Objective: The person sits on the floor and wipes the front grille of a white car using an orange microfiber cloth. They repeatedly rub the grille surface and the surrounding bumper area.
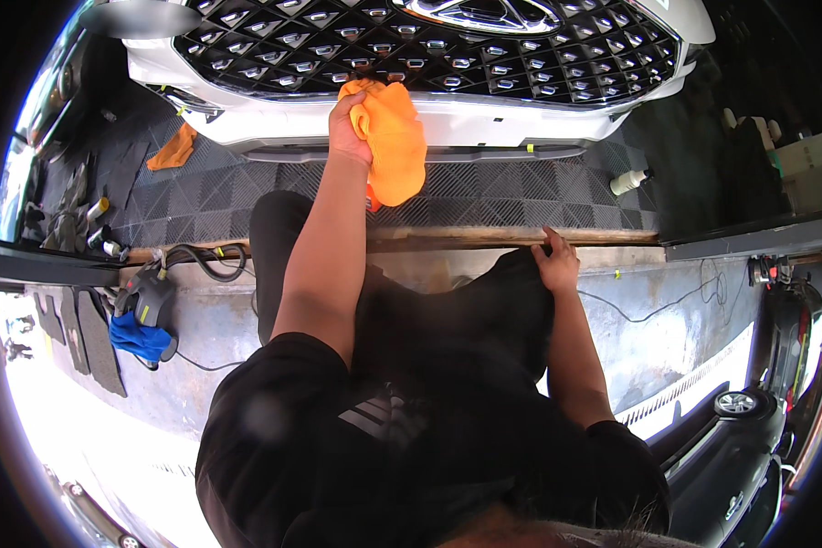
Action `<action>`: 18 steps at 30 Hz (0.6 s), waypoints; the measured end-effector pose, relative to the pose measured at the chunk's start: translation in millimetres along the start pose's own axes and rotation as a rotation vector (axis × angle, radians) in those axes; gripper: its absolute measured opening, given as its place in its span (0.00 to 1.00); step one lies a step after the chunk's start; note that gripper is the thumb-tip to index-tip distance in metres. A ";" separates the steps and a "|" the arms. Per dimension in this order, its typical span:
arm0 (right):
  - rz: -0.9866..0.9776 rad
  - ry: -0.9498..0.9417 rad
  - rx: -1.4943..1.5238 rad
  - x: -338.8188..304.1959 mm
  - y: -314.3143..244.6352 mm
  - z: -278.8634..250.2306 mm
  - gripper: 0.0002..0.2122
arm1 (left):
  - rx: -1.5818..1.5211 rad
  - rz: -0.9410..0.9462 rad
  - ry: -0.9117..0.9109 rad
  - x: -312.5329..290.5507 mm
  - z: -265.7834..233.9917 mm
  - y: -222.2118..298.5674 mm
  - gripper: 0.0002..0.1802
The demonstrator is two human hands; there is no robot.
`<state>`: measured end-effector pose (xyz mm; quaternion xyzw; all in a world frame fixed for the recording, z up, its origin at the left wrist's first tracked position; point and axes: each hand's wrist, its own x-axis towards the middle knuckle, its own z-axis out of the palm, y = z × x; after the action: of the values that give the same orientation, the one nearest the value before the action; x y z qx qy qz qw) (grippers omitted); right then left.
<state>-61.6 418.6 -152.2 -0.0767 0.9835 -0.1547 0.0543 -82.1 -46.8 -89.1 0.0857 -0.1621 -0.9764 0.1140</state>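
Gripping the orange cloth (395, 146) in our left hand (349, 130) at the lower edge of the grille (434, 57), right hand (559, 263) loosely open, well apart from it, we might snag loose folds on its studs (496, 70).

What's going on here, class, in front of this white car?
Someone in a black T-shirt grips a bunched orange cloth in the left hand, by the lower edge of the grille of the white car. The right hand rests at the right knee. A second orange cloth lies on ribbed floor tiles to the left.
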 end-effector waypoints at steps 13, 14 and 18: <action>-0.044 0.007 0.016 3.9 0.3 -3.0 0.26 | 0.319 -0.232 0.071 23.3 11.8 16.3 0.19; -0.033 -0.019 0.008 1.7 -2.0 -0.3 0.27 | 0.372 -0.287 0.088 28.6 5.5 20.3 0.19; -0.012 -0.038 -0.057 10.7 -4.8 -2.8 0.27 | 0.442 -0.231 0.159 -3.1 17.7 9.5 0.21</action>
<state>-71.8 413.1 -148.9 -0.0872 0.9858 -0.1257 0.0698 -80.8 -49.6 -69.0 0.2028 -0.3510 -0.9141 -0.0074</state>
